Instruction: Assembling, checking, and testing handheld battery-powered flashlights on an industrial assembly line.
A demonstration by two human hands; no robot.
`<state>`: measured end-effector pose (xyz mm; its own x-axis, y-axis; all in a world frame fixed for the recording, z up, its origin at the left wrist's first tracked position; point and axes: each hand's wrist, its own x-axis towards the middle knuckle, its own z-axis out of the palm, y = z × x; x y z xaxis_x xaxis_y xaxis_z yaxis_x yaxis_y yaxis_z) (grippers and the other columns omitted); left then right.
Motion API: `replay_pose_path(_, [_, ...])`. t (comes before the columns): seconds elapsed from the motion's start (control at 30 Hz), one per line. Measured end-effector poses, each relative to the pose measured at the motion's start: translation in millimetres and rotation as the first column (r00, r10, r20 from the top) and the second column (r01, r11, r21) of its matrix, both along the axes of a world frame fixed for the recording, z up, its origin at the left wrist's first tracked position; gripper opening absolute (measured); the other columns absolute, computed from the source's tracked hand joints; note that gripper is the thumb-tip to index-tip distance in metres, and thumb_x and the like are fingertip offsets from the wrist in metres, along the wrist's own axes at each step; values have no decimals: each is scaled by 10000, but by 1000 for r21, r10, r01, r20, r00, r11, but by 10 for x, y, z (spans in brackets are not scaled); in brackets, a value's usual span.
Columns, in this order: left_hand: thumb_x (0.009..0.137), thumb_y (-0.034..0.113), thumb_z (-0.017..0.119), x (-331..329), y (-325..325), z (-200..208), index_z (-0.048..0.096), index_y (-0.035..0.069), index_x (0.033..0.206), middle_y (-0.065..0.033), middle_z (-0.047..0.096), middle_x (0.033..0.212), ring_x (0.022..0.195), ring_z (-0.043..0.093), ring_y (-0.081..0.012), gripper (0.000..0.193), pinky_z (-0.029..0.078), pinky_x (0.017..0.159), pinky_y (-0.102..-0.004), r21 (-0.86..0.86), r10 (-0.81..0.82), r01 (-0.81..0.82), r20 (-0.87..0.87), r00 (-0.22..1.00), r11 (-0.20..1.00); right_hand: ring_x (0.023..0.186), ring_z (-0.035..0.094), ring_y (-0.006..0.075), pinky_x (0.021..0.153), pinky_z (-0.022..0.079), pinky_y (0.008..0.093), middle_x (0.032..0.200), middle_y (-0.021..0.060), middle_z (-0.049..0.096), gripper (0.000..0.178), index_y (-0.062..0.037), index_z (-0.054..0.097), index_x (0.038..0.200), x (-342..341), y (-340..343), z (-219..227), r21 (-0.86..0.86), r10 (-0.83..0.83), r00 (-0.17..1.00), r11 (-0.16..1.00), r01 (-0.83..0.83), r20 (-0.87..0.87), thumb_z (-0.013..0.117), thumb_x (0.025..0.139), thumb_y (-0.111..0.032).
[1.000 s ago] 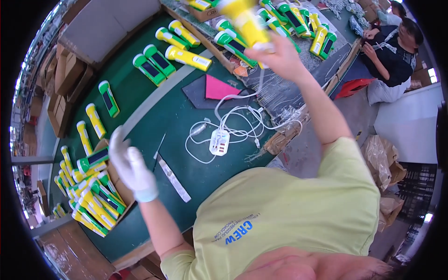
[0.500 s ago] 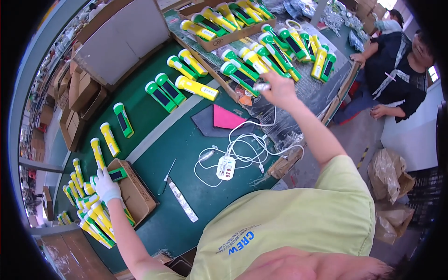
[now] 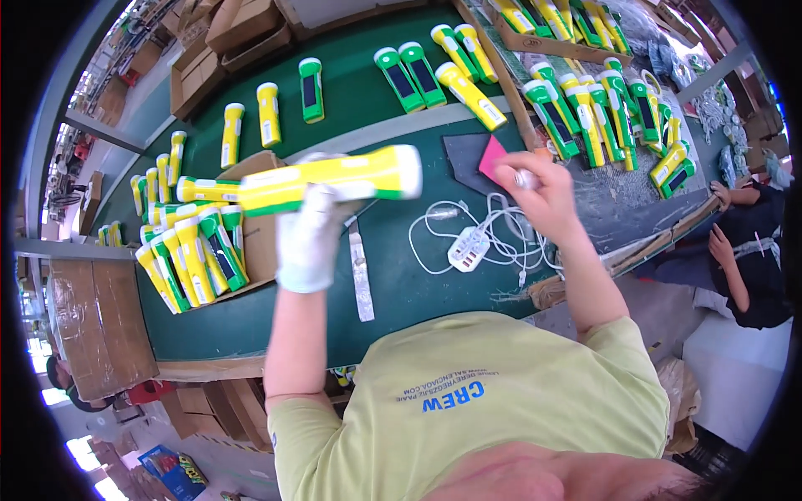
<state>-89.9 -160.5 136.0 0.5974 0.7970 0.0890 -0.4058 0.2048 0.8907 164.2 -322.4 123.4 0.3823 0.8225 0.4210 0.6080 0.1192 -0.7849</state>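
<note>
A yellow and green flashlight [image 3: 334, 179] lies sideways in my gloved left hand [image 3: 307, 242], raised above the green table and the cardboard box. My fingers are wrapped around its barrel. My right hand [image 3: 541, 199] is closed on a white cable plug [image 3: 525, 179], over a pink and dark cloth-like sheet [image 3: 468, 160]. White cables run below that hand to a white multi-port USB charger [image 3: 469, 250]. Left of the charger lie a flat silvery strip [image 3: 361, 275] and a thin screwdriver-like tool, mostly hidden behind my left hand.
An open cardboard box [image 3: 263, 242] beside my left forearm holds several flashlights [image 3: 194, 255]. More flashlights [image 3: 409, 79] stand in a row along the far side of the table. Others crowd the right-hand surface and a shallow carton [image 3: 535, 43]. A co-worker [image 3: 752, 242] is at the right edge.
My left hand has lifted a flashlight from near the box and brought it right, toward me. My right hand, still on the plug, has moved away from the right-hand flashlights. The view has turned.
</note>
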Motion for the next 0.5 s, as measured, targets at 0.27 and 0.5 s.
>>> replay_pose_path(0.27, [877,287,663,168,-242,-290,419,53,1332,-139,530,1271,1151,554,-275,566,462,954,-438,-326,-124,130,40,991,936,820,643,93,684,536,235,987,84,662,337,12,602,1169,-365,265,-16,3,205,601,947,-320,-773,685,868,-115])
replay_pose_path(0.5, [735,215,784,79,26,-53,628,44,1109,-123,654,1008,892,654,-265,440,516,814,-329,794,242,398,-543,804,460,1035,605,187,830,510,291,1126,87,631,493,-65,647,1151,-135,123,129,29,379,924,925,-378,-48,777,676,-29])
